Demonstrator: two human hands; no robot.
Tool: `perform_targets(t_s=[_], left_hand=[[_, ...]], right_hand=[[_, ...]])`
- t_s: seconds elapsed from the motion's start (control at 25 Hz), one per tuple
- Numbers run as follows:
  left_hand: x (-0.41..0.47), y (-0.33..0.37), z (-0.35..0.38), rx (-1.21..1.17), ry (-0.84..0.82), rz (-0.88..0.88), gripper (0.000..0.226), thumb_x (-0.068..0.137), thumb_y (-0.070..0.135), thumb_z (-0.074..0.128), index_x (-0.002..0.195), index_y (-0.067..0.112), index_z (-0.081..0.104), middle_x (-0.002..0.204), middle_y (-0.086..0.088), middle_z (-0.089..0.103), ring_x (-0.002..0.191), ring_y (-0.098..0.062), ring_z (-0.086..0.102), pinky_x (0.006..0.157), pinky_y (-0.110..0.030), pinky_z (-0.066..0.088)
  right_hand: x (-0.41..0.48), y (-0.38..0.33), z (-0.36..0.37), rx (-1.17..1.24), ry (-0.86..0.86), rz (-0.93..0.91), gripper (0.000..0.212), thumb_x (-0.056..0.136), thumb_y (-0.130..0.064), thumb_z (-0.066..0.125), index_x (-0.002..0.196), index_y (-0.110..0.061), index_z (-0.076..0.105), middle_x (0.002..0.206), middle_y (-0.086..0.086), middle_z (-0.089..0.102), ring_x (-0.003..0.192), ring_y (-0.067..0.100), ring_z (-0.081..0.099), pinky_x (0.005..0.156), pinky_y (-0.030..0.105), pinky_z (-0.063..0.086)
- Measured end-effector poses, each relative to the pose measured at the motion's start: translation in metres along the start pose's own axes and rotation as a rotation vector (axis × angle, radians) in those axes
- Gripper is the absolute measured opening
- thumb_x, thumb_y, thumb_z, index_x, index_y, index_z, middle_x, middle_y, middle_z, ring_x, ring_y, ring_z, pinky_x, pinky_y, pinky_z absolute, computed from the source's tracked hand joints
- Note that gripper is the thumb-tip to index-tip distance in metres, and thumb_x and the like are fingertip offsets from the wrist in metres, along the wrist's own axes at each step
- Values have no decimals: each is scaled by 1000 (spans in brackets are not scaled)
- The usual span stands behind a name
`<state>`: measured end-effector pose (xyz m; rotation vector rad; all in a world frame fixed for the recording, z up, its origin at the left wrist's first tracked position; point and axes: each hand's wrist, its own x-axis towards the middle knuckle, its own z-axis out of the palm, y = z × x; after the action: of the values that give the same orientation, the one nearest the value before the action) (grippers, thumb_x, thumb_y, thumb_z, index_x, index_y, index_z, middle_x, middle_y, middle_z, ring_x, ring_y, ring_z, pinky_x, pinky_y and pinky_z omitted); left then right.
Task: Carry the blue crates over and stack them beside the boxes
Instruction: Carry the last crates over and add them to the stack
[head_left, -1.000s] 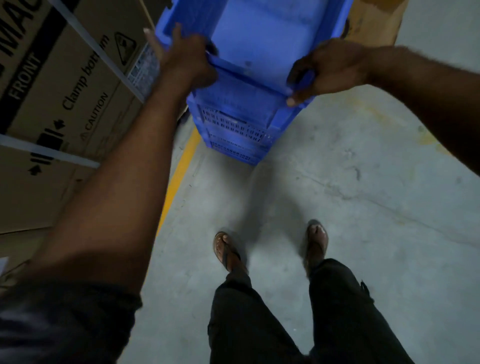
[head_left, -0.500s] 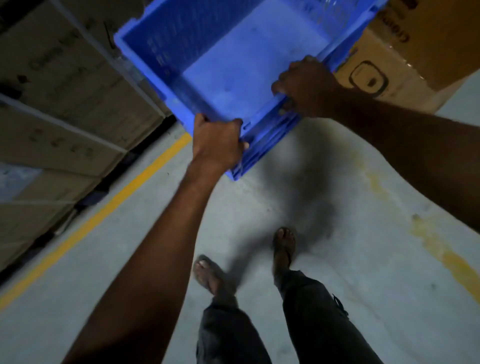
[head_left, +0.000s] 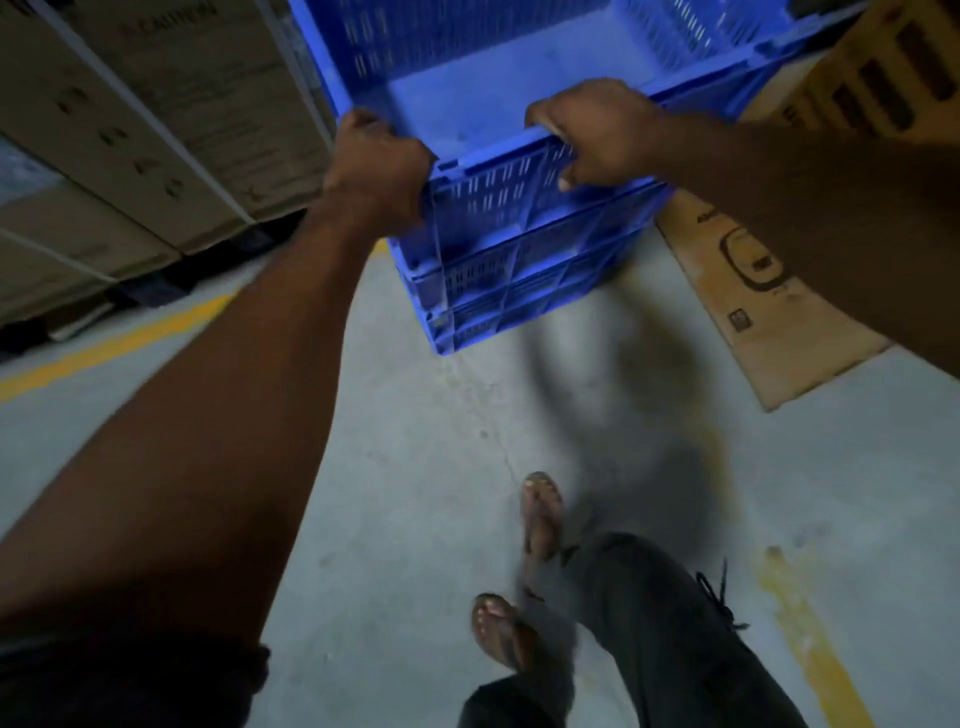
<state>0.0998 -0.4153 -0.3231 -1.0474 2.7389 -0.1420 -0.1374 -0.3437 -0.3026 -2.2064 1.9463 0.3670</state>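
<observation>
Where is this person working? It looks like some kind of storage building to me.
Most likely a warehouse or stockroom. Big strapped cardboard cartons stand stacked along a yellow floor line painted on bare concrete, and both hands grip the top one of a stack of blue crates.

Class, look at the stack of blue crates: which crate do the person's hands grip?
The top crate. The left hand and right hand both close on its near rim, while the crates under it go untouched.

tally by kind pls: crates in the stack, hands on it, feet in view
Blue crates: 3, nested; blur makes the lower ones hard to separate
Hands: 2, left hand and right hand, both on the top rim
Feet: 2
Total: 7
</observation>
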Motion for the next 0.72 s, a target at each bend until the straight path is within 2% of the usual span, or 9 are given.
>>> perform_targets(t_s=[0.04,0.12,0.2,0.28,0.36,0.44,0.56,0.64,0.72], left_hand=[[1,0,-3,32,-75,-33,50,76,40,81,114,11,67,103,-23,68,112,-42,58,116,-48,25],[3,2,-23,31,-343,-91,107,66,69,79,152,24,36,150,-7,50,143,-33,38,121,-53,5],[14,15,-39,-202,-471,-167,118,66,82,67,159,28,19,161,3,32,150,-25,28,121,-54,0],[25,42,-43,-317,-400,-213,103,68,82,66,148,22,42,151,-8,48,137,-32,47,116,-52,29],[33,64,-30,-315,-206,-262,75,76,75,66,121,16,64,122,-22,65,111,-41,62,94,-51,51],[41,73,-15,-253,-58,-385,62,83,66,66,112,12,70,105,-28,67,99,-47,64,81,-52,51],[37,74,-12,-196,-40,-463,64,80,68,67,114,13,71,94,-27,66,91,-48,64,72,-50,50],[38,77,-13,-178,-18,-504,62,79,68,68,110,13,72,84,-25,62,86,-47,64,68,-47,47],[38,86,-15,-146,10,-538,62,79,67,70,113,15,70,87,-24,64,89,-46,65,70,-47,47]], right_hand=[[-7,15,-1,-4,-9,-8,71,77,-22,85,135,-9,47,116,24,61,106,43,59,88,51,48],[-22,51,2,-40,33,45,66,82,-17,79,137,-10,45,121,27,60,108,45,58,87,52,50],[-33,82,6,-66,86,79,48,87,-16,73,129,-10,49,110,28,62,100,46,60,77,48,50],[-29,102,7,-56,94,-7,35,90,-15,70,121,-9,55,106,27,64,96,46,60,72,46,46],[-17,111,9,-68,93,-129,26,89,-14,69,113,-6,61,105,26,64,97,45,60,75,49,48],[-6,122,12,-64,111,-205,17,87,-13,66,102,-6,62,100,26,64,95,45,61,75,50,49],[1,128,26,-27,169,-209,13,86,-10,64,98,-7,59,86,24,60,83,43,60,65,46,47],[4,131,33,-42,245,-228,19,87,-8,66,102,-7,55,81,19,53,80,42,58,60,44,38],[-1,138,36,-18,293,-298,36,85,-13,74,111,-8,50,91,19,53,86,41,57,64,45,39]])
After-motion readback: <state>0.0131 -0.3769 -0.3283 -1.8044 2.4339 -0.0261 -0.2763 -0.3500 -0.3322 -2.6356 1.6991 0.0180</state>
